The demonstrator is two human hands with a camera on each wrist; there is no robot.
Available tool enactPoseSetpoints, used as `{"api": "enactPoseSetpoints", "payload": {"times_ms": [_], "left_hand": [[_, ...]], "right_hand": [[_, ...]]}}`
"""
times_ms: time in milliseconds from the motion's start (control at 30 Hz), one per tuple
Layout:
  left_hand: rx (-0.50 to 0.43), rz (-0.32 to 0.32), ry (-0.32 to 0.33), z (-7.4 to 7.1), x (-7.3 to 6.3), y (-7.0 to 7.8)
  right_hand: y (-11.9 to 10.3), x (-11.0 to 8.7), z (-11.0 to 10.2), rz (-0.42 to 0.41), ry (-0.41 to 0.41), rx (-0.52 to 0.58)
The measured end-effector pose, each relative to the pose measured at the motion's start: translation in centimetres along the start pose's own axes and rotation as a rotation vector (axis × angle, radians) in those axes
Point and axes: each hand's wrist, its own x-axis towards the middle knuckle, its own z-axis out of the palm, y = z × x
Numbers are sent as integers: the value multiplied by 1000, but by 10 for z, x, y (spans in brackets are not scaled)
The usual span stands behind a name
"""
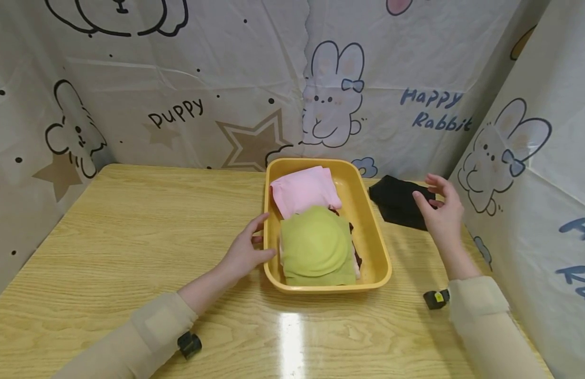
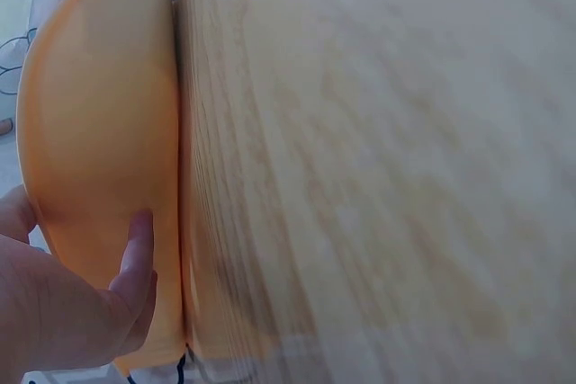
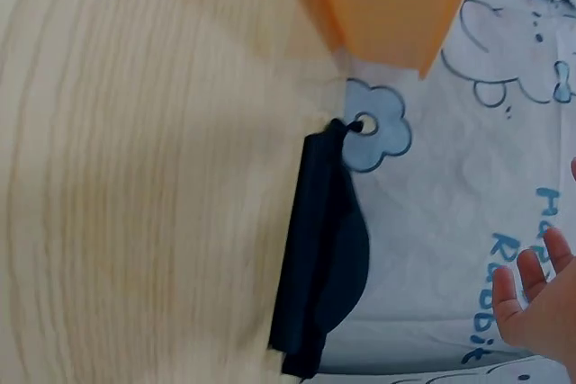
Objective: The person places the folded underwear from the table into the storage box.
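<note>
My left hand (image 1: 245, 250) holds the left wall of a yellow plastic tub (image 1: 378, 237), thumb over the rim and fingers against the outside. In the left wrist view, a fingertip touches the tub's smooth outer wall (image 2: 99, 114). Inside the tub are a folded pink cloth (image 1: 304, 189) at the back and a yellow-green fabric item (image 1: 316, 247) with a rounded top at the front. Dark and pale fabric shows under the green one. To the tub's right lies a folded black fabric item (image 1: 396, 202). Above its right end hovers my right hand (image 1: 445, 213), fingers loosely bent, holding nothing.
The tub stands on a wood-grain table (image 1: 178, 226). A printed white sheet (image 1: 216, 68) with rabbits and stars hangs behind it and along both sides. At the right, the sheet (image 1: 534, 173) runs close to my right arm.
</note>
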Motion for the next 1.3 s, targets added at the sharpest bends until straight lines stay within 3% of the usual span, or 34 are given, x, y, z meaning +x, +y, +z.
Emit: {"api": "enactPoseSetpoints", "payload": {"times_ms": [100,333,767,1100,1300], "left_hand": [[0,0,0,0,0,0],[-6,33,10,1,18,-31],[-9,42,14,1,18,-31],[-14,45,13,2,18,-31],[-22,43,15,1,19,-31]], "right_hand": [[8,3,1,9,2,-17],[22,7,2,69,4,-70],[48,14,6,242,-10,-55],[68,22,3,329,-36,-33],[77,24,2,371,-97,-65]]}}
